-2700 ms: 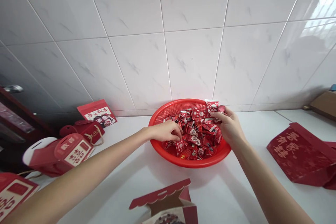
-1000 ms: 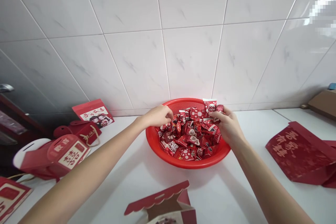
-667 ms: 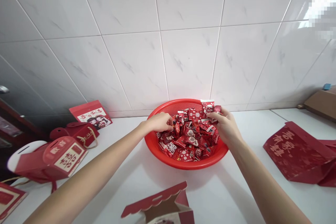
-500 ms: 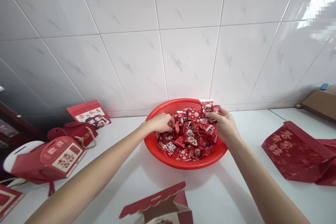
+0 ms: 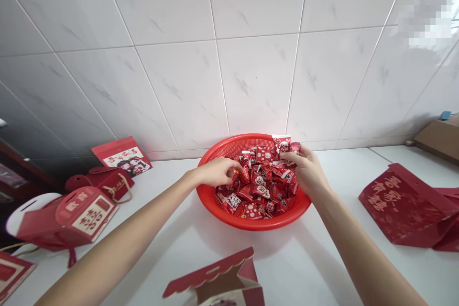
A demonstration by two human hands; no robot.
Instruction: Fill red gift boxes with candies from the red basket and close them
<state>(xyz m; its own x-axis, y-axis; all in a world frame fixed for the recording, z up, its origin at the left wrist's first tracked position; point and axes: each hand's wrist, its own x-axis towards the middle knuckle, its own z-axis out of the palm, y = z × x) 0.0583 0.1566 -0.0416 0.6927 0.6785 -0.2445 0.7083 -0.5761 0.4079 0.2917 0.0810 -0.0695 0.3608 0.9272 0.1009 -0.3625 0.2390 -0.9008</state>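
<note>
A red plastic basket [image 5: 251, 224] holds many red wrapped candies [image 5: 260, 191]. Over its left part is my left hand [image 5: 220, 171], thumb and fingers curled around a small red candy [image 5: 236, 170] among the others. At the basket's right rim my right hand [image 5: 304, 165] grips red candies, one of them an upright packet [image 5: 281, 146] with a white top edge. An open red box [image 5: 247, 275] with a scalloped flap stands in front of the basket, cut off by the lower edge of the view.
Several red gift boxes stand at the left, among them a box with a white label [image 5: 86, 215] and a picture box [image 5: 125, 158]. A dark red box [image 5: 405, 205] is at the right, with a cardboard box [image 5: 439, 141] behind. A tiled wall [image 5: 258, 76] rises behind the basket.
My left hand has shifted slightly left and down, and its thumb and fingers now show a red candy at their tips. My right hand has barely moved and keeps its candies.
</note>
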